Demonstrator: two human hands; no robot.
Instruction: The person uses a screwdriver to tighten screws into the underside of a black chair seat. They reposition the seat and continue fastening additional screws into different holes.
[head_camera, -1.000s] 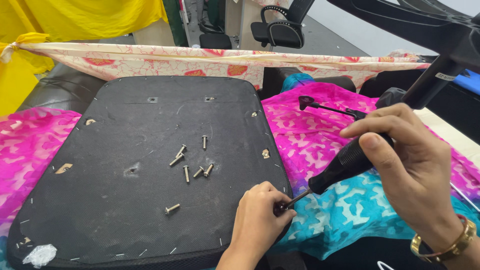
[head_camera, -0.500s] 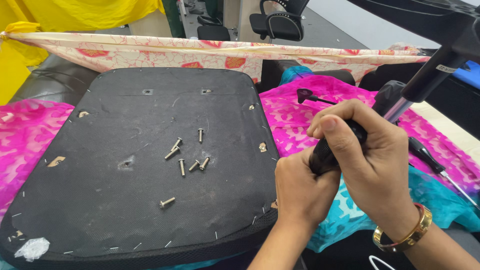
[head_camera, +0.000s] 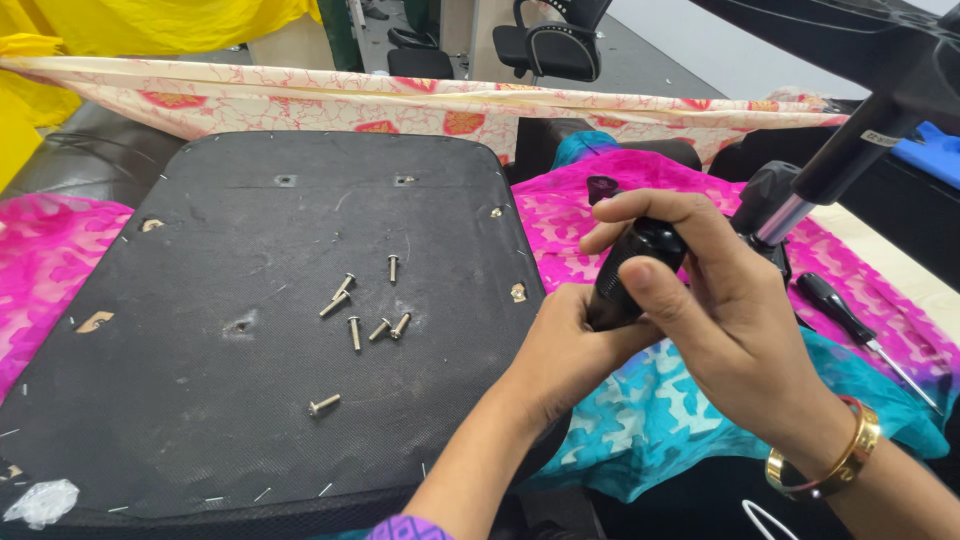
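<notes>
My right hand (head_camera: 735, 320) is wrapped around the black handle of a screwdriver (head_camera: 628, 272), held upright just off the right edge of a black upturned seat pad (head_camera: 200, 420). At the tool's lower end, my left hand (head_camera: 565, 350) is closed around it, so the shaft and tip are hidden. Several loose silver screws (head_camera: 355, 325) lie near the middle of the pad. A single screw (head_camera: 323, 404) lies apart, nearer to me. My right wrist wears a gold bangle (head_camera: 828, 462).
Pink and teal patterned cloth (head_camera: 650, 430) covers the surface under and around the pad. A second black-handled screwdriver (head_camera: 838, 308) lies on the cloth at right, beside a chair's gas-lift column (head_camera: 800, 200). Patterned cream fabric (head_camera: 400, 100) stretches across the back, with a black office chair (head_camera: 555, 40) behind it.
My right hand has brought the screwdriver from a low slant to upright and closer in. My left hand has left the pad's edge and closed on the tool's lower end.
</notes>
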